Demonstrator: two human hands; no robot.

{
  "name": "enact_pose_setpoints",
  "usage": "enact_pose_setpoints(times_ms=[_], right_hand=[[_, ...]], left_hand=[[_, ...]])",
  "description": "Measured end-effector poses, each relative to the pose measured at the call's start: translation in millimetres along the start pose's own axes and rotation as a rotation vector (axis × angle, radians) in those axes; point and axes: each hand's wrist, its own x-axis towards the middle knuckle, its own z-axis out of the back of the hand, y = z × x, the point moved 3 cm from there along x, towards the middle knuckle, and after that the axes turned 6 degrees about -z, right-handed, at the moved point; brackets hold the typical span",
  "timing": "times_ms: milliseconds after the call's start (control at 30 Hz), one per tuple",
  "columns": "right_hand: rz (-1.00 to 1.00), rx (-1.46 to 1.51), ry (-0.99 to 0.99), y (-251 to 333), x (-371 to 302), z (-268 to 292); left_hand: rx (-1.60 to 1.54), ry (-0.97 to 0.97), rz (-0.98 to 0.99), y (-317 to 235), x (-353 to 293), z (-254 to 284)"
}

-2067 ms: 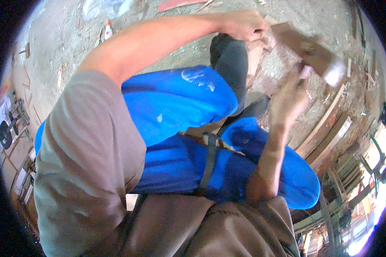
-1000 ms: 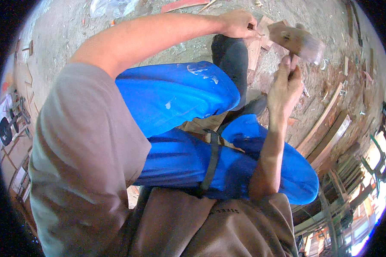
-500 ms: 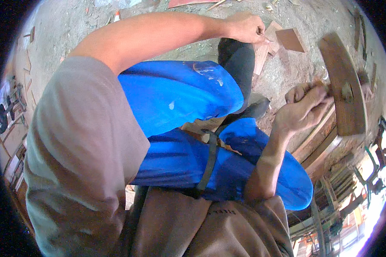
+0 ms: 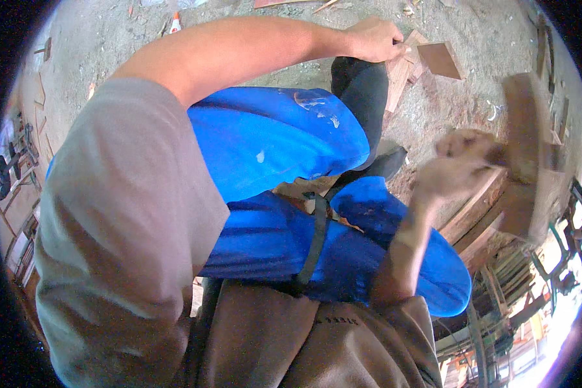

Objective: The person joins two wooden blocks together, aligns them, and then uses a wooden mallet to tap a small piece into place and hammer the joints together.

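Wooden mallet-like block [image 4: 522, 129], brown and motion-blurred, is held up at the right of the view in the right hand [image 4: 456, 169], above a stack of reddish-brown planks [image 4: 475, 216] that runs off toward the lower right. The right hand's fingers are wrapped round the tool's handle, though the blur hides exactly how they lie. Far forward, the left hand [image 4: 372, 39] reaches out on a long bare arm and rests its fingers, bent and pressed down, on the edge of a pale, narrow wooden piece [image 4: 398, 81] standing just beside a black boot [image 4: 363, 97]. A small flat square of reddish wood [image 4: 441, 59] lies on the dusty grey floor [image 4: 142, 32] a little to the right of that piece, apart from the hand. Bright blue trousers [image 4: 271, 139] cover both bent knees in the middle of the view, with a dark strap [image 4: 315, 242] crossing between them. Wood chips and scraps are scattered over the floor near the top edge, and a small orange-and-white object [image 4: 174, 24] lies at the upper left.
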Motion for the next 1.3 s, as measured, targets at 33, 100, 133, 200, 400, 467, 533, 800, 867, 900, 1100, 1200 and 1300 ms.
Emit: enact_pose_setpoints(times_ms=[33, 100, 133, 200, 400, 467, 533, 800, 867, 900, 1100, 1200, 1300], right_hand=[[0.577, -0.566, 0.055, -13, 9, 0], [0.71, -1.07, 0.199, -42, 2, -23], [0.493, -1.003, 0.23, -39, 7, -20], [0.067, -0.861, 0.214, -32, 9, -18], [-0.125, -0.237, 0.164, 6, 1, -11], [-0.153, -0.308, 0.072, -3, 5, 14], [-0.173, -0.287, 0.052, -3, 0, 18], [-0.146, -0.024, 0.019, 41, 20, 23], [-0.148, -0.025, -0.015, 49, 23, 29], [-0.159, 0.025, -0.004, 52, 22, 27], [-0.181, 0.072, 0.009, 45, 17, 22], [-0.203, 0.071, 0.016, 40, 15, 21], [-0.218, 0.076, 0.065, 34, 12, 24]], left_hand=[[-0.019, 0.029, -0.019, -4, 9, -1], [-0.028, 0.062, -0.012, 3, 8, 4], [-0.075, 0.129, -0.026, 5, 13, 6], [-0.139, 0.211, -0.013, 7, 7, 1], [-0.178, 0.191, -0.095, 23, 17, -3], [-0.185, 0.387, -0.092, -13, 25, 7], [-0.281, 0.457, -0.182, -19, 22, 15], [-0.421, 0.524, -0.418, -113, 19, 76], [-0.224, 0.405, -0.425, -137, 10, 85], [-0.226, 0.341, -0.433, -143, 0, 93], [0.0, 0.316, -0.528, -115, -32, 105], [-0.015, 0.347, -0.508, -109, -36, 104], [-0.051, 0.323, -0.58, -107, -44, 101]])
